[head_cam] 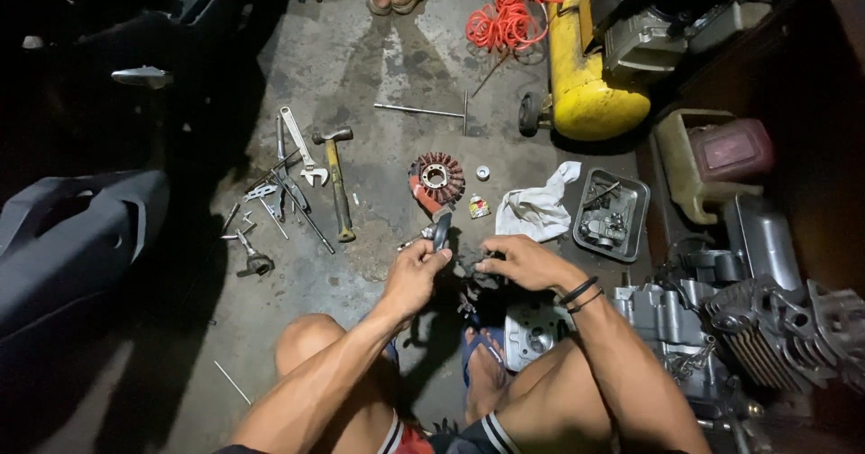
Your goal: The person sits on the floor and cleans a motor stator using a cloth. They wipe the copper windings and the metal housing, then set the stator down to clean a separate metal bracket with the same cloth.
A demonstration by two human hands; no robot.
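at the far left a dark motorcycle body panel (77, 229) is lying on the concrete floor (378, 67). next to it a scatter of hand tools is lying out: one adjustable wrench (302, 157), one hammer (337, 184) with a yellowish handle, and a bunch of thin rods and drivers (279, 197) too tangled to count surely.

toward the middle, the left hand (416, 269) is closing tight around the handle of a small dark tool (441, 229), its tip pointing up and away. just right of it, the right hand (521, 260) is pressing down with curled fingers on a small dark greasy part (478, 269); how firmly it is gripping it, i cannot tell. that part is sitting on the floor between the two hands, just above the person's sandalled foot (485, 364). it is looking like metal, so i am judging it stiff, heavy for its size and slippery with oil; taking it by its outer edges would be safest.

beyond the hands one red-and-copper stator (437, 179) is resting, then one white rag (539, 206), soft and crumpled, then one metal tray (613, 213) holding small parts. one yellow compressor tank (586, 76) and one orange coiled hose (512, 13) are standing at the top. at the right, engine pieces (766, 328) are crowding together, with one cylinder head (533, 332) near the right knee.
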